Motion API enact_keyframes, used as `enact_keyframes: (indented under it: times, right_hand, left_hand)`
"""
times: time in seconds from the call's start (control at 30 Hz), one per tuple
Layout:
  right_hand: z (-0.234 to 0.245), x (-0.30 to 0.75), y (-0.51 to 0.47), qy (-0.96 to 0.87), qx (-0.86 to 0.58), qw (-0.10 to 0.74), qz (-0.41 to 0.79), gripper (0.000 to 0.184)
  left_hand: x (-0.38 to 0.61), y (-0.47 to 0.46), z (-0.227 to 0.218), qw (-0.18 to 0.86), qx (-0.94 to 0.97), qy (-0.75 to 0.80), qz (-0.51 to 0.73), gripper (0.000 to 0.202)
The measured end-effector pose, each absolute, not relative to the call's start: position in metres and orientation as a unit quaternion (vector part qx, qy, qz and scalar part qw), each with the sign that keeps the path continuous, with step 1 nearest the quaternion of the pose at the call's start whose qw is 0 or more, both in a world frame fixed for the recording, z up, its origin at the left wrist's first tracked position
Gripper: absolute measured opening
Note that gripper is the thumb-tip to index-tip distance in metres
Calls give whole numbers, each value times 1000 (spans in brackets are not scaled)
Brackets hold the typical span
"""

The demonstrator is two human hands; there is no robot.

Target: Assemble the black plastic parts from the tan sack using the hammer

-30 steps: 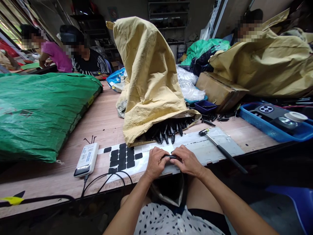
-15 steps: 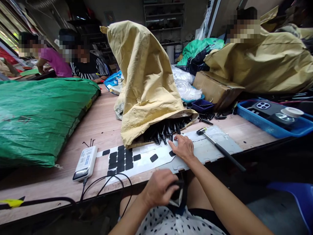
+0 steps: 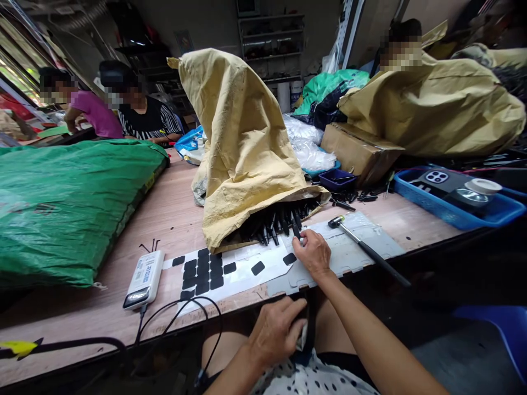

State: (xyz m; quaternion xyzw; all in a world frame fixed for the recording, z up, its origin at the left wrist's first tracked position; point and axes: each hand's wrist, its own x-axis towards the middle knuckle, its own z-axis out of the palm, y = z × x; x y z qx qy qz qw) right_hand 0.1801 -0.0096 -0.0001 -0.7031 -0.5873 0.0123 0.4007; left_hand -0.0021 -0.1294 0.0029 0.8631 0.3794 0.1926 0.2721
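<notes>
From the head camera I see my right forearm reaching forward and inward from the lower right, the right wrist nearly straight. My right hand is back-up, thumb and index finger pinched, the other fingers curled under. My left hand sits lower and nearer, its left forearm slanting up from below, index finger and thumb pointing rightward and apart; its remaining fingertips are hidden.

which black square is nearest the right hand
The rightmost black square, toward the right end of the white sheet, just left of the right hand. All the other squares lie farther left.
</notes>
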Motion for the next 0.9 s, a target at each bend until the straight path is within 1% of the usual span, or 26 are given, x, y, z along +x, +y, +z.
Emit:
enact_keyframes:
  times: [0.1, 0.17, 0.23, 0.27, 0.33, 0.43, 0.5, 0.63, 0.7, 0.83, 0.9]
  right_hand:
    - [8, 183, -28, -609, -657, 440, 66, 12]
    - [14, 183, -40, -682, -586, 421, 117, 10]
    - [19, 183, -48, -740, -525, 389, 159, 9]
    - [21, 182, -50, -753, -509, 379, 173, 9]
    - [21, 183, -49, -760, -497, 370, 197, 10]
    - [20, 190, -43, -768, -491, 349, 218, 11]
    - [19, 195, -39, -785, -483, 320, 219, 12]
    - [21, 199, -33, -827, -463, 247, 200, 13]
    - [23, 198, -32, -839, -457, 225, 191, 15]
    - [23, 192, -34, -846, -461, 209, 170, 21]
    - [20, 189, -35, -846, -460, 215, 167, 20]
  left_hand:
    - [-5, -100, 36, 163, 844, 418, 293, 45]
    - [-10, -77, 48, 88, 837, 449, 301, 55]
    - [-15, -57, 50, 53, 847, 455, 271, 61]
    - [-17, -49, 48, 50, 854, 450, 255, 60]
    - [-18, -38, 40, 58, 863, 443, 236, 47]
    - [-16, -33, 24, 80, 850, 460, 243, 25]
    - [-14, -34, 16, 100, 833, 479, 257, 18]
    - [-12, -36, 8, 149, 810, 497, 275, 15]
    - [-13, -36, 7, 168, 805, 496, 279, 16]
    - [-15, -35, 5, 186, 810, 483, 276, 18]
    - [-16, -35, 4, 181, 817, 475, 274, 19]
